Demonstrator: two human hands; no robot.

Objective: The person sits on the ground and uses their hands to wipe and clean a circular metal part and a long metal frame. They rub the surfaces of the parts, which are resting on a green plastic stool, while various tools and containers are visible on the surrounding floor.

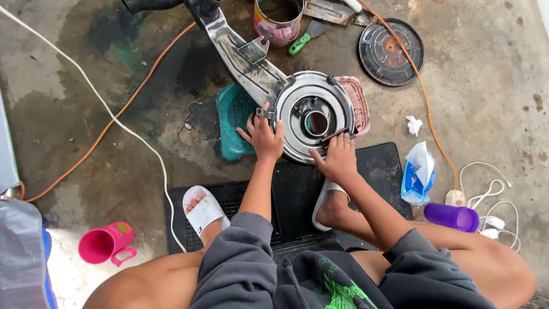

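Both hands rest on a round metal housing [311, 114] at the end of a long metal arm [240, 51] — it sits on a teal stool [231, 123] and a pink one [359, 100], just beyond a black mat [383, 163]. The left hand [263, 136] lies flat, fingers spread, on the housing's left rim. The right hand [337, 157] presses its fingers together on the near rim, over a small dark strip. A paint tin [278, 20] stands far off; a pink cup [106, 243] — near left.
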